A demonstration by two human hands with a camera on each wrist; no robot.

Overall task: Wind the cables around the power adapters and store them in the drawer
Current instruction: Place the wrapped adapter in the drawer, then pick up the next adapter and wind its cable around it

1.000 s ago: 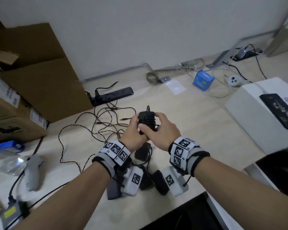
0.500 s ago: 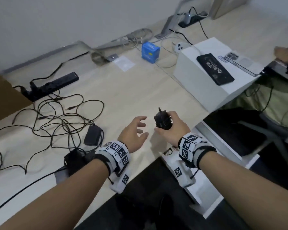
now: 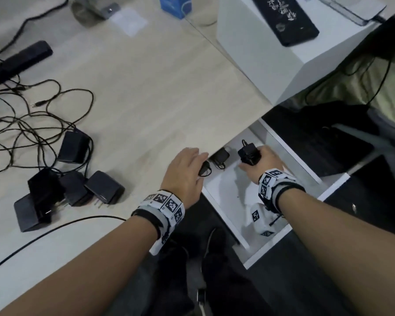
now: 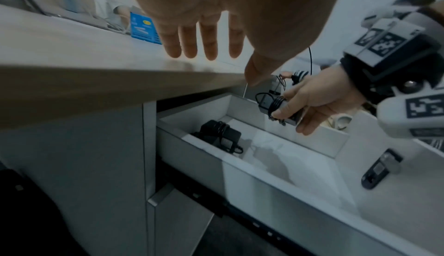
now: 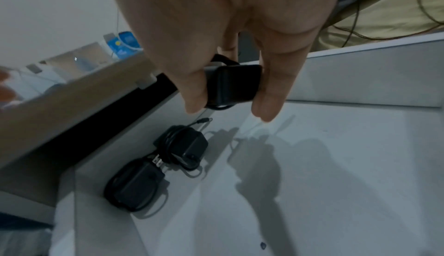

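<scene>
While the right hand [image 3: 259,164] pinches a wound power adapter [image 3: 249,153] above the open drawer [image 3: 283,236], near its back left corner where two stored adapters [image 5: 168,165] lie, the left hand [image 3: 185,172] rests flat at the tabletop [image 3: 157,87] edge. Released from here, its cable might loosen; whether the end is tucked is unclear.

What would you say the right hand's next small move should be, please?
Probably lower the wound adapter onto the bare drawer floor beside the two adapters already there and let go: the right hand holds it just above the open drawer.
</scene>
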